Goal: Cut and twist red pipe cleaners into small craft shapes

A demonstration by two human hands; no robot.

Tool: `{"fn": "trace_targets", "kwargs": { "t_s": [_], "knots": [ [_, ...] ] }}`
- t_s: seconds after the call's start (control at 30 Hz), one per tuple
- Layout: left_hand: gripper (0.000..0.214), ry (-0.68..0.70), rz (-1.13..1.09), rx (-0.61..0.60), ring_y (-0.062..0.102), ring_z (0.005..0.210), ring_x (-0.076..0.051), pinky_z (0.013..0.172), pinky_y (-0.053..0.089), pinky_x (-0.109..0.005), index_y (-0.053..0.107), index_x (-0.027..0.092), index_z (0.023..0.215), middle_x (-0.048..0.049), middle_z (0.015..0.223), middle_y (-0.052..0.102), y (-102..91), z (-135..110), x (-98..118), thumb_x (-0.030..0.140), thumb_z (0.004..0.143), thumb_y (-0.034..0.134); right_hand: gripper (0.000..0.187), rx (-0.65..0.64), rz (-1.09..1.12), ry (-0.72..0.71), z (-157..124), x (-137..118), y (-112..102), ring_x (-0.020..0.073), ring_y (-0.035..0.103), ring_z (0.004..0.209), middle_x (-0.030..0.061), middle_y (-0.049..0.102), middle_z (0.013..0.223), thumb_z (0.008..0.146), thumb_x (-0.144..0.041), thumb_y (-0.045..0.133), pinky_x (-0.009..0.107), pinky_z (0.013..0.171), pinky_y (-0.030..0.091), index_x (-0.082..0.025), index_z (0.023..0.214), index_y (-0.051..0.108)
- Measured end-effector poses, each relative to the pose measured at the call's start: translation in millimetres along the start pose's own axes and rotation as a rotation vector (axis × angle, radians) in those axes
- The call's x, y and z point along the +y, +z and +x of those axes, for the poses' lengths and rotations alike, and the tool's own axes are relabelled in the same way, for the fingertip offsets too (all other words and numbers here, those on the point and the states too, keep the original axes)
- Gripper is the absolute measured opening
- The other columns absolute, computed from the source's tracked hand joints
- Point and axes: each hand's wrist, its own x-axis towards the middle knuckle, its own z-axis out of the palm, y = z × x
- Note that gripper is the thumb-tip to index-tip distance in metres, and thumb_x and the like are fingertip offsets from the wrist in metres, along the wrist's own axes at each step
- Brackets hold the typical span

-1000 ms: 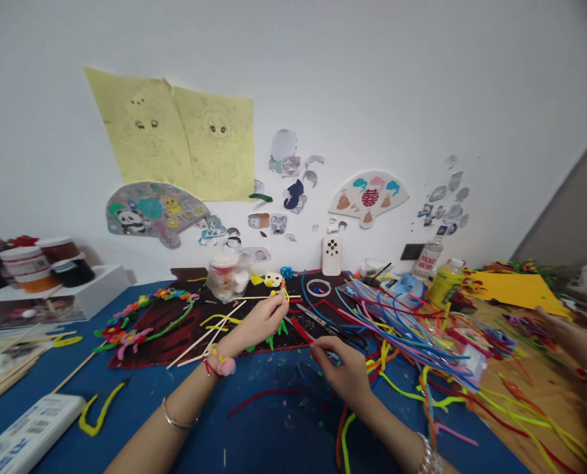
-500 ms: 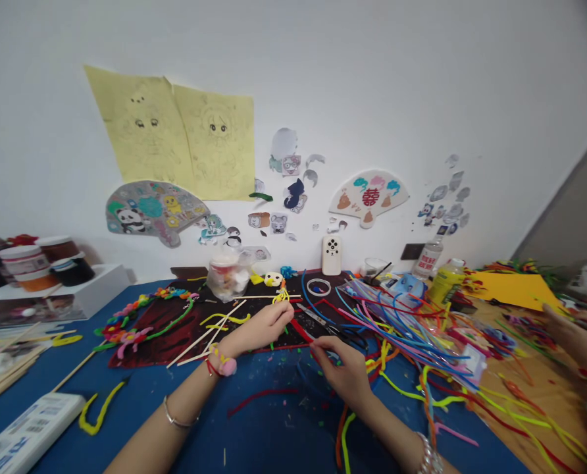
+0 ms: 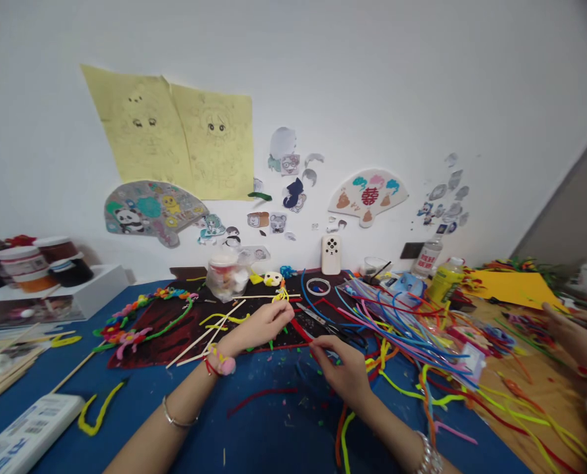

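Note:
A red pipe cleaner [image 3: 301, 330] runs slantwise between my hands. My left hand [image 3: 270, 320] is closed in a pinch at its upper end; yellow and orange pipe cleaner loops [image 3: 282, 295] show just above those fingers, and I cannot tell whether they are held too. My right hand [image 3: 341, 366] pinches the lower end between thumb and fingers. Scissors [image 3: 318, 320] lie open-bladed just beyond my right hand. Another red pipe cleaner [image 3: 261, 396] rests on the blue tabletop below. To the left of my left hand, pale wooden sticks [image 3: 208, 334] and yellow pieces lie on a dark mat [image 3: 168, 329].
Many coloured pipe cleaners [image 3: 397, 336] spread across the right side. A flower garland [image 3: 126, 326] lies left, near a white box [image 3: 29, 434]. A phone [image 3: 331, 255] leans on the wall beside bottles [image 3: 428, 257]. Another person's hand [image 3: 567, 336] is at far right.

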Motion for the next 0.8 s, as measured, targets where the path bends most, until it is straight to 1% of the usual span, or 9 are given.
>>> {"fn": "trace_targets", "kwargs": {
  "t_s": [0.2, 0.37, 0.47, 0.53, 0.63, 0.73, 0.8],
  "knots": [
    [0.031, 0.04, 0.02, -0.041, 0.041, 0.061, -0.011, 0.061, 0.036, -0.023, 0.044, 0.018, 0.074, 0.0033, 0.066, 0.045, 3.6, 1.8, -1.5, 0.036, 0.092, 0.027, 0.009, 0.001, -0.007, -0.008, -0.4, 0.4, 0.4, 0.0148, 0.064, 0.068, 0.0008, 0.068, 0.075, 0.082, -0.02, 0.053, 0.024, 0.065, 0.049, -0.022, 0.081, 0.061],
    [0.03, 0.042, -0.003, -0.02, 0.041, 0.06, -0.01, 0.062, 0.036, -0.023, 0.042, 0.018, 0.071, 0.0039, 0.064, 0.044, 4.0, 0.8, 2.4, 0.036, 0.092, 0.029, 0.01, 0.001, 0.0, -0.023, 0.7, -2.1, -0.6, 0.0148, 0.065, 0.068, 0.0009, 0.068, 0.075, 0.082, -0.019, 0.052, 0.023, 0.065, 0.05, -0.022, 0.082, 0.062],
    [0.03, 0.0, -0.119, 0.019, 0.04, 0.055, -0.01, 0.057, 0.036, -0.023, 0.042, 0.018, 0.07, 0.0044, 0.062, 0.042, 4.0, 0.9, -1.0, 0.038, 0.09, 0.032, 0.01, 0.007, 0.004, -0.033, 1.1, -3.4, -1.9, 0.0147, 0.065, 0.069, 0.0012, 0.068, 0.075, 0.082, -0.019, 0.052, 0.023, 0.065, 0.05, -0.022, 0.081, 0.062],
    [0.03, -0.047, -0.232, 0.074, 0.038, 0.051, -0.009, 0.051, 0.035, -0.022, 0.04, 0.018, 0.072, 0.005, 0.062, 0.039, 2.8, 2.4, -7.3, 0.042, 0.089, 0.033, 0.009, 0.017, 0.004, -0.037, 1.1, -3.6, -2.5, 0.0144, 0.065, 0.068, 0.001, 0.068, 0.075, 0.082, -0.018, 0.053, 0.022, 0.065, 0.05, -0.021, 0.08, 0.061],
    [0.034, -0.075, -0.294, 0.138, 0.035, 0.045, -0.007, 0.045, 0.033, -0.02, 0.034, 0.019, 0.07, 0.0063, 0.059, 0.034, -0.5, 6.2, -18.0, 0.045, 0.09, 0.027, 0.009, 0.028, 0.003, -0.041, 1.0, -2.9, -2.5, 0.0137, 0.065, 0.068, 0.0005, 0.068, 0.075, 0.081, -0.017, 0.054, 0.022, 0.064, 0.049, -0.021, 0.08, 0.061],
    [0.036, -0.082, -0.312, 0.126, 0.034, 0.043, -0.007, 0.043, 0.031, -0.019, 0.034, 0.019, 0.068, 0.0072, 0.055, 0.031, -2.4, 8.2, -22.0, 0.048, 0.088, 0.029, 0.008, 0.025, 0.002, -0.041, 0.9, -1.9, -1.8, 0.0135, 0.064, 0.068, 0.0004, 0.068, 0.075, 0.081, -0.016, 0.054, 0.021, 0.064, 0.048, -0.021, 0.08, 0.061],
    [0.036, -0.076, -0.321, 0.084, 0.036, 0.043, -0.007, 0.043, 0.032, -0.019, 0.041, 0.017, 0.071, 0.0068, 0.055, 0.034, -1.8, 7.4, -19.5, 0.048, 0.087, 0.033, 0.008, 0.022, 0.005, -0.038, 0.7, -1.3, -1.3, 0.0135, 0.064, 0.068, 0.0004, 0.068, 0.075, 0.081, -0.017, 0.054, 0.021, 0.064, 0.048, -0.021, 0.08, 0.061]
  ]
}}
